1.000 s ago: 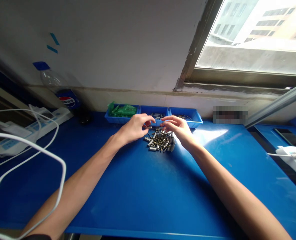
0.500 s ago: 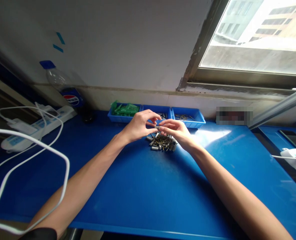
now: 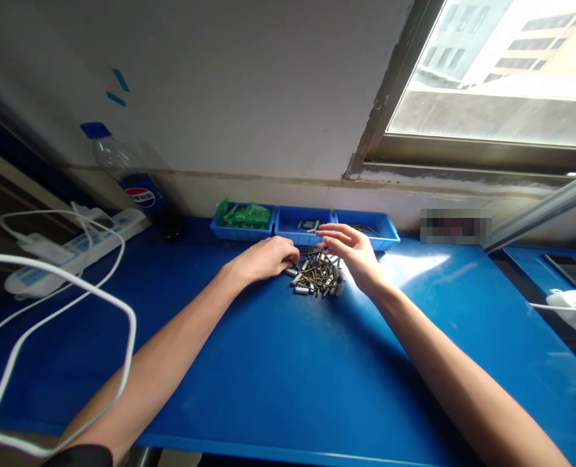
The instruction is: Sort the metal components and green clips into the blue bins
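Note:
A heap of small grey metal blocks and thin brass-coloured pins lies on the blue table. At its left edge rests my left hand, fingers curled down and pressed together; what they grip, if anything, is hidden. My right hand hovers above the heap's right side, in front of the bins, with fingers spread and thumb apart. Just beyond its fingertips, small grey blocks show in the middle blue bin.
Left of the middle bin stands a bin with green plastic bags; the right bin holds thin pins. A cola bottle, a power strip and a looping white cable are at left. A window is above right.
My hands have parted from over the heap, where they met around a small grey piece. The left went down to the heap's left edge; the right spread its fingers near the middle bin.

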Available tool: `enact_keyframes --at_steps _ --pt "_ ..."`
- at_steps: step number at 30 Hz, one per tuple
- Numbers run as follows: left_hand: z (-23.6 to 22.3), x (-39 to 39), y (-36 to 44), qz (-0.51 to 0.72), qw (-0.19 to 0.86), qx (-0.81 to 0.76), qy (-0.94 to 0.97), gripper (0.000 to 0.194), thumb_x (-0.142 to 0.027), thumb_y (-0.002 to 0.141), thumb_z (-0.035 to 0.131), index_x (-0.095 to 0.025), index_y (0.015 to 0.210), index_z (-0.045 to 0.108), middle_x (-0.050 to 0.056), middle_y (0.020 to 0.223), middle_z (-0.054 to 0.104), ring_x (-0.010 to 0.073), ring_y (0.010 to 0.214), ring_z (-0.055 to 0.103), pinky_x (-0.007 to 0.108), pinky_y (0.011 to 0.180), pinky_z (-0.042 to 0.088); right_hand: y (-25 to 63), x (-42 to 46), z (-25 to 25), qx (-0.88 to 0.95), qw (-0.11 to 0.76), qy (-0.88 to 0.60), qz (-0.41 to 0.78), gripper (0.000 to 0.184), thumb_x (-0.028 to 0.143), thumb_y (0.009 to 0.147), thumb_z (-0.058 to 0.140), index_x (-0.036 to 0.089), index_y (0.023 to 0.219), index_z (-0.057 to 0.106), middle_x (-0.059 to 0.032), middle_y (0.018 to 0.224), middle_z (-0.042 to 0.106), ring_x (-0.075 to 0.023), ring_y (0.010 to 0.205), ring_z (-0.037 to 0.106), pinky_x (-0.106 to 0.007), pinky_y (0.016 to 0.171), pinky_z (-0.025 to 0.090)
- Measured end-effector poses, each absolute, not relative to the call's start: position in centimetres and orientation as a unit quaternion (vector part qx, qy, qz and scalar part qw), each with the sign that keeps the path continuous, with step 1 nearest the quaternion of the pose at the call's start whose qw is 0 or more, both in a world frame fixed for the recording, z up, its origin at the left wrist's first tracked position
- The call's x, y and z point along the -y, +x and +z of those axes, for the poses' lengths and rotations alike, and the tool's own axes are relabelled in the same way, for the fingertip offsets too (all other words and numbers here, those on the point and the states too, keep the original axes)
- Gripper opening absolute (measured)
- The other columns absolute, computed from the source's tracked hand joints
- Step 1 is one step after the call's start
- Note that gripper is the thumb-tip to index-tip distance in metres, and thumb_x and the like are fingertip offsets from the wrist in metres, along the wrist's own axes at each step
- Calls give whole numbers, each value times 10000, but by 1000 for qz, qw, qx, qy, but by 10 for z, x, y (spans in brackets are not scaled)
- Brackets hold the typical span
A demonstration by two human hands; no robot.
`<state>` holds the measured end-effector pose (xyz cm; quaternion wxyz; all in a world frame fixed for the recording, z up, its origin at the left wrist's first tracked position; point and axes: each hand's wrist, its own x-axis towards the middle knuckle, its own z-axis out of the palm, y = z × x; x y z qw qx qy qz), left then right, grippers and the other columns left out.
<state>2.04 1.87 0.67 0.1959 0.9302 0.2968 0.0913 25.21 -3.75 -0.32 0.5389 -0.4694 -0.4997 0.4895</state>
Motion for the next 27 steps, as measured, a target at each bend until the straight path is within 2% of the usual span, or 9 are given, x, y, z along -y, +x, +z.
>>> enact_keyframes --at_steps 6,9,12,16,21,24,27 --pt "6 -19 17 74 180 -311 930 131 -140 938 597 -183 900 714 70 1000 721 175 803 676 252 706 482 255 37 -4 504 529 -478 488 383 455 810 826 225 1107 754 -91 1128 801 -209 863 744 -357 795 582" --pt "14 -19 16 84 208 -324 919 107 -161 947 592 -180 922 694 56 922 729 178 766 667 259 677 474 257 37 -3 513 508 -486 492 341 446 817 817 225 1071 765 -67 986 806 -194 782 712 -353 766 561" --pt "24 -16 19 157 251 -332 896 78 -186 951 607 -183 946 684 38 890 744 173 789 692 258 729 505 260 37 -1 536 481 -491 491 319 449 830 810 213 1041 771 -48 862 785 -179 717 674 -338 723 531" --pt "31 -8 26 281 279 -324 859 53 -211 907 690 -184 932 652 18 884 748 162 829 722 253 791 547 260 39 2 567 440 -474 511 401 483 835 823 204 1117 768 -52 858 785 -187 756 685 -348 761 534" --pt "26 -3 35 308 261 -313 860 91 -225 897 723 -181 898 644 5 852 744 153 790 721 247 758 558 256 41 2 570 457 -461 504 365 468 775 871 184 992 797 -52 812 781 -193 740 689 -359 772 548" --pt "17 -6 37 300 219 -335 866 94 -262 922 713 -174 952 697 39 931 782 187 843 742 285 805 576 257 37 2 559 473 -486 478 333 447 749 877 181 938 809 -57 786 780 -204 725 698 -361 750 560" --pt "4 -10 38 245 200 -326 891 207 -213 980 615 -172 1133 749 91 1172 797 239 1057 759 338 971 577 265 34 5 522 523 -535 409 316 428 712 879 175 888 807 -64 775 777 -215 716 711 -366 729 578"
